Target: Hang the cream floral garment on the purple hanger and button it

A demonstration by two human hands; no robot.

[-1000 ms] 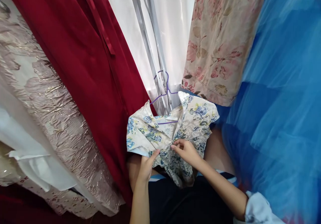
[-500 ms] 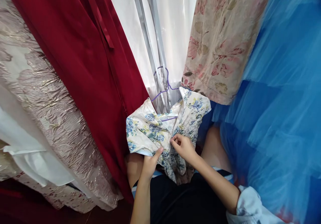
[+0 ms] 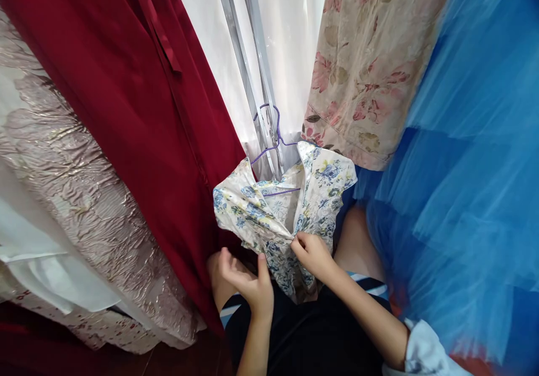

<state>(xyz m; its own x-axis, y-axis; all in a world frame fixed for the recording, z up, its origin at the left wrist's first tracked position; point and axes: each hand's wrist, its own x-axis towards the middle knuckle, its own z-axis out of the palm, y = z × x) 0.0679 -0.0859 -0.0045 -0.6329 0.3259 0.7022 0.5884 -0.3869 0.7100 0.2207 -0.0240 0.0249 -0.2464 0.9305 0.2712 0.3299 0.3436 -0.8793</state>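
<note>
A white floral dress point(image 3: 269, 216) with blue and yellow flowers hangs by its shoulders on a thin purple hanger point(image 3: 278, 132), its lower part between my knees. Its V neckline gapes, and the hanger's bottom bar shows inside. My right hand point(image 3: 314, 255) pinches the fabric at the point of the neckline. My left hand point(image 3: 250, 280) is off the cloth, just below the dress's left side, palm up with thumb and fingers apart. The hem is hidden in shadow near my lap.
Long garments hang close around me: a dark red one point(image 3: 138, 112) and a shiny embossed one point(image 3: 84, 157) to the left, a pink floral one point(image 3: 362, 78) and blue tulle point(image 3: 458, 196) to the right. Grey metal poles point(image 3: 252, 45) stand before white cloth point(image 3: 290, 33).
My left hand has let go of the dress's side and drawn down, its fingers now spread. My right hand stays at the neckline, slightly lower. The view has shifted a little.
</note>
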